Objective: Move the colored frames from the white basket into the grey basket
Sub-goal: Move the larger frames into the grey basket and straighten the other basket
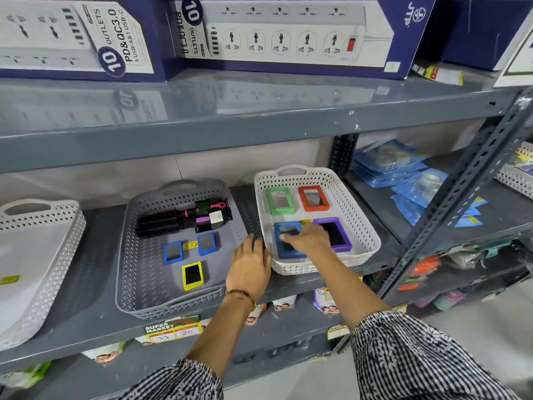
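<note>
Right hand [307,239] on the blue frame [288,241] — left hand [249,265] just beside.

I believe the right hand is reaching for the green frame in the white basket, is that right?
Not quite: in the head view the right hand is on the blue frame, not the green frame. It is indeed in the white basket.

Right hand [310,239]: arm extended forward, palm down, fingers [288,237] curled and pressing downward, thumb side toward the other hand. Left hand [250,265]: just beside it, palm down, fingers spread and loosely extended, holding nothing. Both forearms bare below striped sleeves.
</note>
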Action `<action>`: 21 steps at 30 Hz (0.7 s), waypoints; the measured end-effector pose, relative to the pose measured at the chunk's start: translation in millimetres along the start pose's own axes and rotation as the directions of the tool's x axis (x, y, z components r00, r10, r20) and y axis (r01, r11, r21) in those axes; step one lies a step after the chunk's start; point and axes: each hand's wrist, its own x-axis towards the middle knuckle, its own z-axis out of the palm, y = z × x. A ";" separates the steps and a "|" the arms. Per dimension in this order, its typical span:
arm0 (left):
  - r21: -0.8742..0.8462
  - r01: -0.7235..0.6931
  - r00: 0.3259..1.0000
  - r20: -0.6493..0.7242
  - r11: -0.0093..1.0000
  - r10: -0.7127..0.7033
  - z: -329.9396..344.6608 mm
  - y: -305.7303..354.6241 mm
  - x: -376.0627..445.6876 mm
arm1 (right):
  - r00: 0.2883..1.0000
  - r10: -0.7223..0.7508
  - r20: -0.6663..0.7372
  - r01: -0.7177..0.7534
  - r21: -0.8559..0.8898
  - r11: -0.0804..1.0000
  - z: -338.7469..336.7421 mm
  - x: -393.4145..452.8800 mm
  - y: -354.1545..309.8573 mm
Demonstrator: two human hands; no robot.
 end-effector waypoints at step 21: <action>0.036 -0.002 1.000 0.028 0.999 0.001 1.7 -1.0 1.7 | 0.977 0.211 -0.041 -0.214 -0.087 0.973 -14.3 51.7 56.8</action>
